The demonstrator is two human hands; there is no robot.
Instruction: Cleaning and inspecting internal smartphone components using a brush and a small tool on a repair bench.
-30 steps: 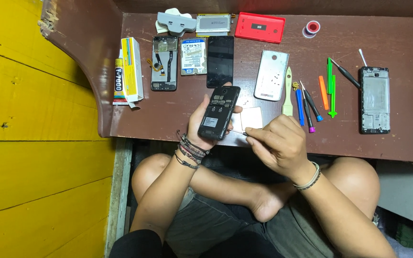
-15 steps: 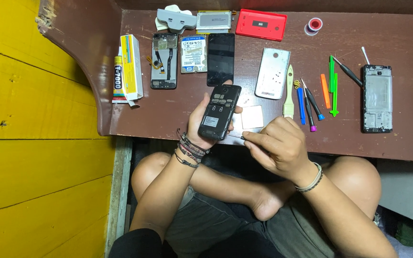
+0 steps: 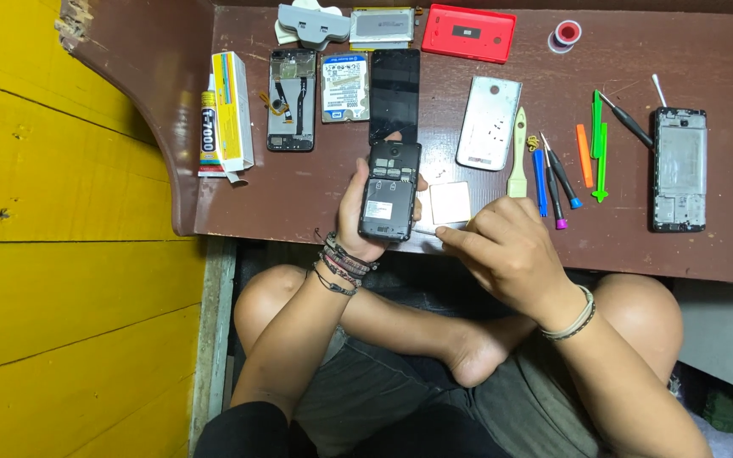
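1. At the far left of the brown counter (image 3: 316, 199) lies a glue tube (image 3: 207, 127) beside its yellow and white box (image 3: 232, 108).
2. Next come a stripped phone frame (image 3: 291, 99), a flat battery pack (image 3: 344, 87) and a black screen panel (image 3: 394, 93) — all laid out apart, so the dismantling looks largely done.
3. The left hand (image 3: 360, 212) holds an opened black phone (image 3: 390, 190) upright just above the counter's near edge; its fingers are clamped round the phone's sides, with the back cover off and the inner boards showing.
4. Just right of it lies a small white square piece (image 3: 450, 203), and the right hand (image 3: 511, 254) rests with fingers drawn together, pinching a thin tool or strip towards the phone's lower edge — what it is I cannot tell.
5. Further right are a silver back cover (image 3: 489, 123), a small brush (image 3: 518, 154), screwdrivers (image 3: 557, 176), orange and green pry tools (image 3: 594, 148) and another bare phone frame (image 3: 679, 169).
6. By my judgement, the held phone is open but not yet refitted.
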